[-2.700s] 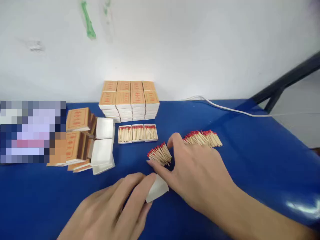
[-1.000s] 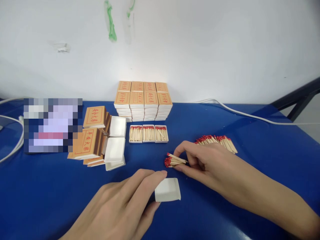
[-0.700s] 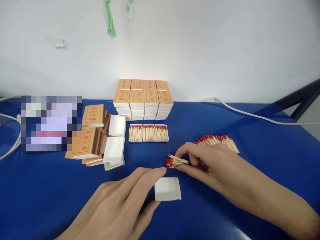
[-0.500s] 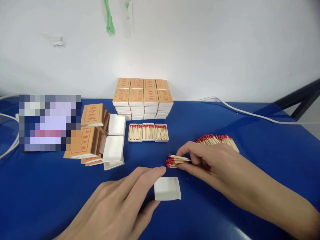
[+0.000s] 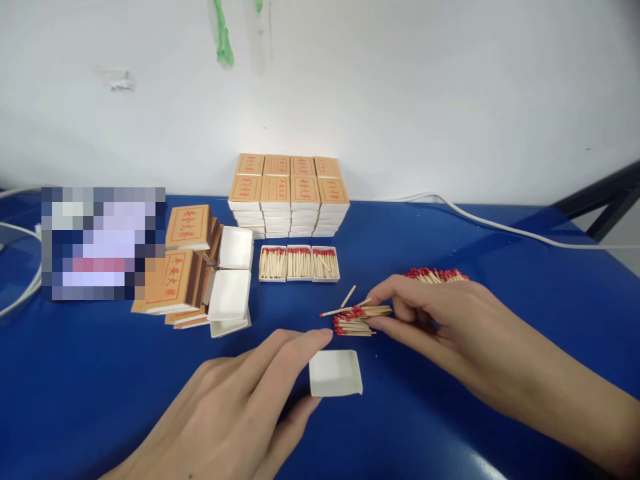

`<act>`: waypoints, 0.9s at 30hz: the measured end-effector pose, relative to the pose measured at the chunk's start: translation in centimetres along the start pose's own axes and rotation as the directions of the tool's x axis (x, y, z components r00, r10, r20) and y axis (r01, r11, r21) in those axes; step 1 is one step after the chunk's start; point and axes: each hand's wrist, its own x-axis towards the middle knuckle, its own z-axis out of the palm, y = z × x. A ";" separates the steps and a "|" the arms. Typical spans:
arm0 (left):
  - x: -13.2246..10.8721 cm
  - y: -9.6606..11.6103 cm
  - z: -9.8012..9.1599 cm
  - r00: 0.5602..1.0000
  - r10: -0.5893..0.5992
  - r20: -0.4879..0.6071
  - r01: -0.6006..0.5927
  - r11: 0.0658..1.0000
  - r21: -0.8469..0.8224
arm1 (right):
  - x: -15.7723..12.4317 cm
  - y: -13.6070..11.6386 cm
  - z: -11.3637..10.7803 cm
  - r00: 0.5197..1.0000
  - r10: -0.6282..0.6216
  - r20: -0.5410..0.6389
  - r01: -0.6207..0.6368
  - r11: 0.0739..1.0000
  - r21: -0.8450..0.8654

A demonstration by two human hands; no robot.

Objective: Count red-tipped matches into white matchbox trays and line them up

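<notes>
My left hand [image 5: 260, 393] is around the left end of an empty white matchbox tray [image 5: 335, 373]. Its thumb touches the tray's near edge, and the index finger reaches past the far left corner. Just beyond the tray, my right hand [image 5: 435, 313] pinches some red-headed matches between thumb and index finger. Below its fingertips lies a small bundle of matches [image 5: 353, 325], heads to the left. A couple of loose matches [image 5: 349, 297] stick out beside it. Partly hidden behind my right hand is a larger pile of matches [image 5: 435, 275].
Three trays full of matches [image 5: 299, 263] stand in a row. Behind them are stacked closed matchboxes [image 5: 290, 193] against the wall. Matchbox sleeves [image 5: 177, 280] and empty trays [image 5: 230, 293] are heaped at left, near a blurred-out object [image 5: 103, 243]. A white cable [image 5: 480, 222] crosses the right side.
The matches under my right hand have spread: a couple now stick out loosely and a bundle lies on the table. My right fingers have shifted slightly right. My left hand stays at the tray.
</notes>
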 end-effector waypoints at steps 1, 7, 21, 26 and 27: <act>0.0 0.0 0.0 1.000 -0.006 0.001 0.006 1.000 -0.001 | 0.0 0.0 -0.2 1.000 0.008 -0.007 -0.008 1.000 0.001; -0.2 -0.5 0.4 0.999 -0.034 0.009 0.034 0.999 -0.043 | -0.3 0.1 -1.3 0.996 0.074 -0.058 -0.069 0.994 0.085; -0.5 -0.8 0.3 0.994 -0.105 0.030 0.107 0.989 -0.104 | -1.2 -3.9 1.7 0.977 -0.202 0.069 0.208 0.973 -0.099; -0.8 -0.7 0.4 0.995 -0.095 0.032 0.098 0.987 -0.128 | -0.9 -3.9 2.7 0.963 -0.237 0.126 0.257 0.949 -0.182; -0.8 -0.7 0.4 0.995 -0.098 0.034 0.101 0.988 -0.116 | -0.8 -3.9 2.8 0.963 -0.237 0.128 0.258 0.947 -0.192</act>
